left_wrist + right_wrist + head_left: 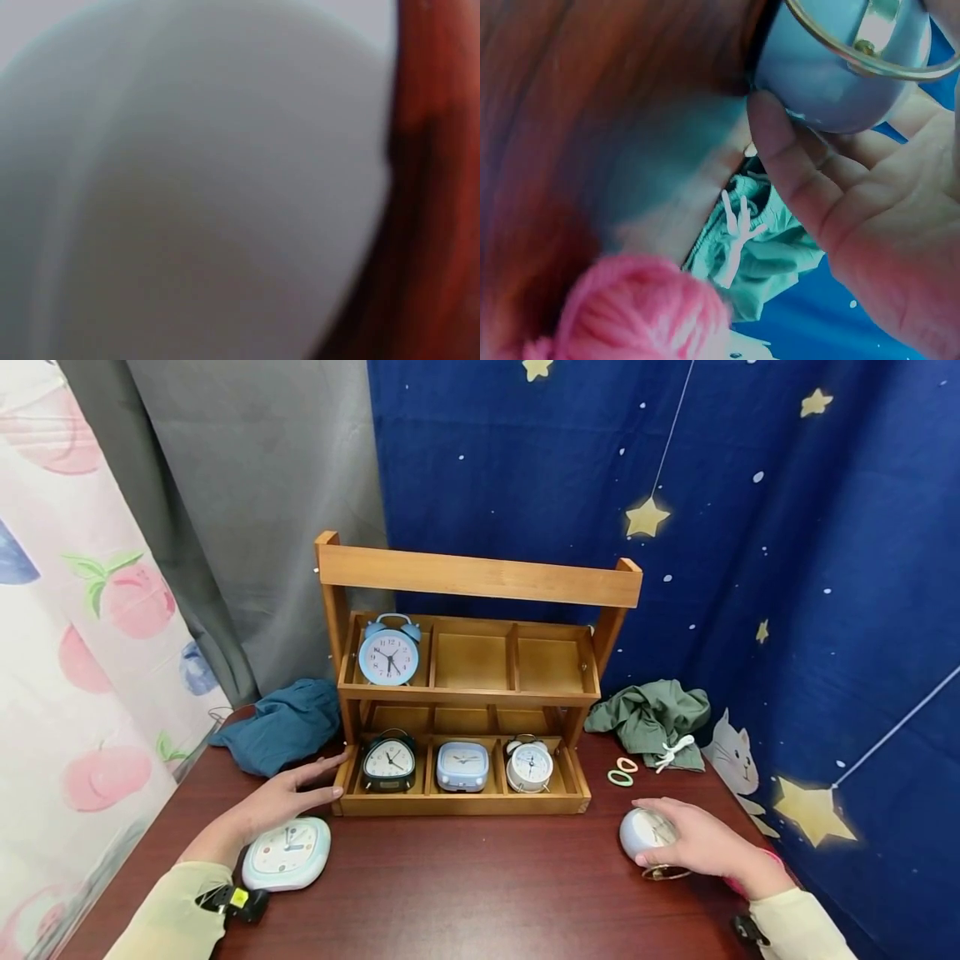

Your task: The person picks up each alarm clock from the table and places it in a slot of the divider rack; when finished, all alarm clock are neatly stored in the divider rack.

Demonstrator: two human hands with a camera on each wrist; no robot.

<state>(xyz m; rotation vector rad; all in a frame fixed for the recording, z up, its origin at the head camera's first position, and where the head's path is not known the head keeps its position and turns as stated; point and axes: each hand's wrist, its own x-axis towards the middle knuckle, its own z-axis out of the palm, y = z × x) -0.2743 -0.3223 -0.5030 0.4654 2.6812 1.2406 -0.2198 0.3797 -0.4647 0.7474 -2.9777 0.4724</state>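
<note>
Numerals ring the blue clock; no brand legible.

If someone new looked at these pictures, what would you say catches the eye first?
The wooden rack at the back of the table, with a blue twin-bell clock in its upper left compartment and three small clocks along the bottom row. Then the hands: the left hand touches the rack's lower left corner, and the right hand grips a pale blue clock on the table.
</note>
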